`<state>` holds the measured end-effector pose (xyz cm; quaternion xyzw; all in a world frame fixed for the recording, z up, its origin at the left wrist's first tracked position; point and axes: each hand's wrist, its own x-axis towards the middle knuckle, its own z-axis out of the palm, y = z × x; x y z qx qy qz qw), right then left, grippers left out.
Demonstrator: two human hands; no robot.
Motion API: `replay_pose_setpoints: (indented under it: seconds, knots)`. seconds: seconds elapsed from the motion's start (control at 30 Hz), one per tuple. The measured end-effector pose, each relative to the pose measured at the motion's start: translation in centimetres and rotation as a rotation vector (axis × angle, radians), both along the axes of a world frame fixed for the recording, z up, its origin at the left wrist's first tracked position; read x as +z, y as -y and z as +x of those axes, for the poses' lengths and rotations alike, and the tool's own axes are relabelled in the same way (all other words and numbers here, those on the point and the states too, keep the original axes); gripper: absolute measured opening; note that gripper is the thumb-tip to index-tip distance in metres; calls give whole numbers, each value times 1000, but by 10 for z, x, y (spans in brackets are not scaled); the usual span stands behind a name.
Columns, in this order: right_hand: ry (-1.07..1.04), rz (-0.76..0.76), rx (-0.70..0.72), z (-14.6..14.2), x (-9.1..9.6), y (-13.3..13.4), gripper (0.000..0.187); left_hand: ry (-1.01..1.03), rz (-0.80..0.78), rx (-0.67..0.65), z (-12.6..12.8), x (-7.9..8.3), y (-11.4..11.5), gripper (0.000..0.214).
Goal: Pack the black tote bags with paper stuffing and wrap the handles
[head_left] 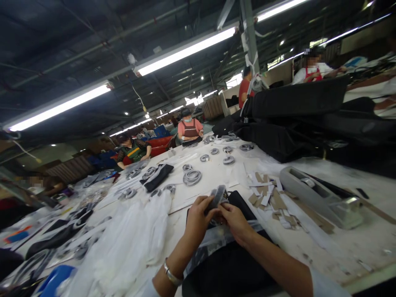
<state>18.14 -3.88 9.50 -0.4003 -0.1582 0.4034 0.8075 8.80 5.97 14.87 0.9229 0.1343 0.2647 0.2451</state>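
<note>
Strap (220,193), coiled, at twelve o'clock just beyond our wrists, between our two hands.

We see its upper band slant towards one o'clock, though our fingers hide too much to tell the whole coil's long axis; neither hand is clearly nearer, as both touch it. Our left hand (200,212) curls around its nine-o'clock side, thumb and fingers closed on it. Our right hand (233,218) comes in from four o'clock, fingertips drawn together, seemingly pinching its near edge; the exact grip is hidden. Below, towards six o'clock, we have a black bag (229,268) with clear plastic (213,244) over its upper part.
</note>
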Motion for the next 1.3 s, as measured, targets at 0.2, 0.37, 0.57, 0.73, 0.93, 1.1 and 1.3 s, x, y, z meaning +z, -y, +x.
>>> replay_pose_setpoints:
  seconds: [0.2, 0.37, 0.57, 0.73, 0.93, 1.1, 1.3]
  knots:
    - [-5, -13, -7, -2, 0, 1, 40, -7, -51, 64, -2, 2, 2, 41]
    - [-44, -28, 34, -2, -8, 2, 42, 10, -132, 102, -1, 11, -7, 35]
    - [-42, -6, 101, -1, -8, 0, 44, 45, -58, -49, 1, 11, -3, 33]
    - [3, 87, 106, -2, 6, -4, 40, 71, -75, 2, 1, 6, -3, 33]
    - [10, 167, 161, -2, 14, 0, 37, 100, -59, 54, -3, 2, -10, 33]
    - [9, 129, 105, -4, 15, -3, 39, 120, -67, 51, -5, -3, -5, 34]
    - [-30, 49, 23, -8, 7, -3, 38, 47, -383, -47, -11, -11, 0, 36]
